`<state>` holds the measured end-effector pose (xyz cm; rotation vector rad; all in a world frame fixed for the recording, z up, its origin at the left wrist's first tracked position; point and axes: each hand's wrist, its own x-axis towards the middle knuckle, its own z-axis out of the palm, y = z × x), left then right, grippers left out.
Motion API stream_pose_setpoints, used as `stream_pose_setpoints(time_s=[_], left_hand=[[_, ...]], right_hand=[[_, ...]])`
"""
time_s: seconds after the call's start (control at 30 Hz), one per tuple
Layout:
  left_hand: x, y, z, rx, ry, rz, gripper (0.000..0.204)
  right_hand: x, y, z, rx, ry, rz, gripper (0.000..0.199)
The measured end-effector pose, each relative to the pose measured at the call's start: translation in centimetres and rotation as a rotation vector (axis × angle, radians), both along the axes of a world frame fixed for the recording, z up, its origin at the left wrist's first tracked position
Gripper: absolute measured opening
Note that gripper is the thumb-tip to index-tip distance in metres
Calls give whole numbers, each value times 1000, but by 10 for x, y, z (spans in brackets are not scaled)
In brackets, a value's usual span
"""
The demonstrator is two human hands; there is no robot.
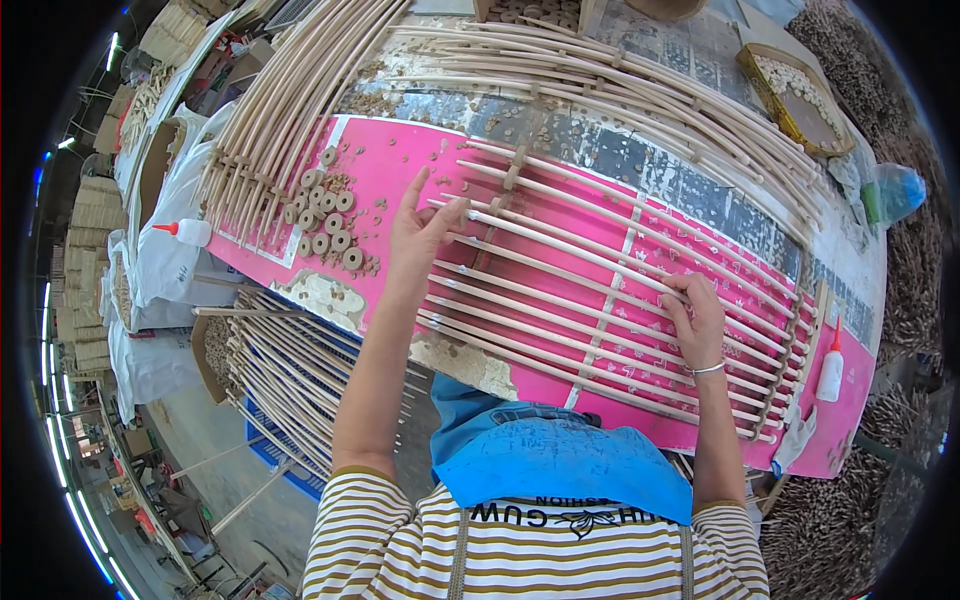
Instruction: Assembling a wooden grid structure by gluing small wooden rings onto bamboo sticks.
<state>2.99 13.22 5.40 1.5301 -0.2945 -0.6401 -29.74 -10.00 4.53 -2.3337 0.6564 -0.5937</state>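
Several long, pale wooden rods (560, 310) lie roughly parallel across a pink board, passing through a notched wooden crossbar (785, 370) on the right. Some left ends look whitish. My left hand (418, 232) is over the rods' left ends, its index finger stretched out and its thumb apart from it, the thumb tip beside one whitish end. Further right, my right hand (697, 318) has thumb and fingers closed on a rod in the middle of the row; the fingertips partly hide it. A second wooden crossbar (513, 172) shows under the upper rods.
Wooden rings (325, 212) and small chips lie left of my left hand. More rods (290, 110) are stacked at far left and along the back. White red-tipped bottles (830, 375) stand at both sides. A yellow-edged tray (795, 100) sits far right.
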Motion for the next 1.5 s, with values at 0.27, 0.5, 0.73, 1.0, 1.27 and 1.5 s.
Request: stream_pose_setpoints(time_s=[0.27,0.5,0.73,1.0,1.27,1.5], left_hand=[[-17,-8,2,46,-71,58,97],[-28,-14,13,33,-30,59,98],[-29,-15,10,54,-47,43,99],[-22,-6,13,306,-367,-32,75],[-2,-13,3,530,-1234,-248,50],[-2,-15,-6,523,-1144,-276,46]], right_hand=[[-2,0,-2,41,44,-58,14],[3,-5,3,-245,-28,21,11],[4,-7,-1,-234,11,20,11],[7,-11,-9,-261,16,-16,11],[9,-14,-13,-228,-2,1,11],[9,-14,-14,-251,71,0,11]])
